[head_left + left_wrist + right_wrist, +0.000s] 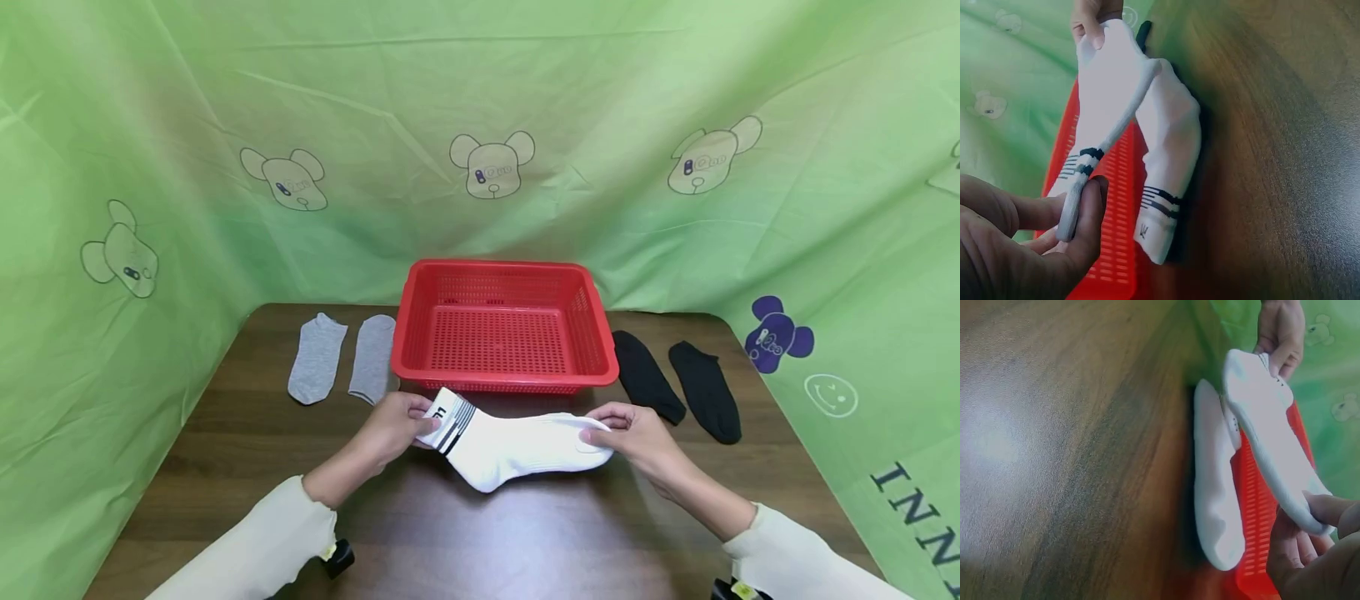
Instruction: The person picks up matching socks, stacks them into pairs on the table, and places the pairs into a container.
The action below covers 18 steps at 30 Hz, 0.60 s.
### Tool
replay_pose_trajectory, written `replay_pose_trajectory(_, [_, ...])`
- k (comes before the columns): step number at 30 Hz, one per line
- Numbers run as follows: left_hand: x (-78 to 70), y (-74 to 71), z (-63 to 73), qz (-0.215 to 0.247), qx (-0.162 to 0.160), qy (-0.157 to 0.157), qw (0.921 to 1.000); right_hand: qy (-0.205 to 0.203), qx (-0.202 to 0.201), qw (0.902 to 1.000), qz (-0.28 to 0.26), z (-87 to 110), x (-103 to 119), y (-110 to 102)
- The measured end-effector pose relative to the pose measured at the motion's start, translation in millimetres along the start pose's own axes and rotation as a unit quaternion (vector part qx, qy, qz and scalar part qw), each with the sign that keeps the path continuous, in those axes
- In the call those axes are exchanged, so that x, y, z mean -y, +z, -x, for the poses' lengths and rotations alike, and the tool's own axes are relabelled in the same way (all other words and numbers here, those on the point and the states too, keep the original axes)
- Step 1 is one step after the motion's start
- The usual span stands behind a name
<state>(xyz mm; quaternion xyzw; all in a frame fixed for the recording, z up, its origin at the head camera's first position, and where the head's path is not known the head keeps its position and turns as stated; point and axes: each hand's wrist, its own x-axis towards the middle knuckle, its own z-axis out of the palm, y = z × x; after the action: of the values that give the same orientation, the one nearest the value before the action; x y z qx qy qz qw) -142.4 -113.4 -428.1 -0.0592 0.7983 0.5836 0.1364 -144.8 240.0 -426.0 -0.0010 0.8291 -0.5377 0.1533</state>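
Observation:
A white sock [517, 446] with black stripes at its cuff is stretched sideways in front of the red basket. My left hand [392, 429] pinches the cuff between thumb and fingers. At the other end, my right hand [637, 437] pinches the toe. Both wrist views show a second white sock [1169, 137] with matching stripes lying on the table below the held one. In the head view the held sock covers most or all of it. The held sock appears raised off the table in the right wrist view, where its sole edge [1266, 456] shows.
The red plastic basket [506, 379] stands at the table's back middle, with no socks visible in it. Two grey socks [318, 358] lie to its left, two black socks [707, 392] to its right. A green printed cloth [487, 225] hangs behind the brown wooden table [480, 542].

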Motion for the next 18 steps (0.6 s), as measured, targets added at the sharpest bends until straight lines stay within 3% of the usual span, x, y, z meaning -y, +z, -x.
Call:
replay_pose_trajectory(10, [11.4, 8.3, -17.8, 0.000, -0.017, 0.002, 0.9999, 0.019, -0.017, 0.9988, 0.042, -16.1, -8.3, 5.3])
replay_pose_trajectory(18, [20.7, 18.1, -29.3, -0.057, -0.048, 0.036, 0.9966, 0.023, -0.031, 0.9971, 0.066, -25.9, -15.0, 9.1])
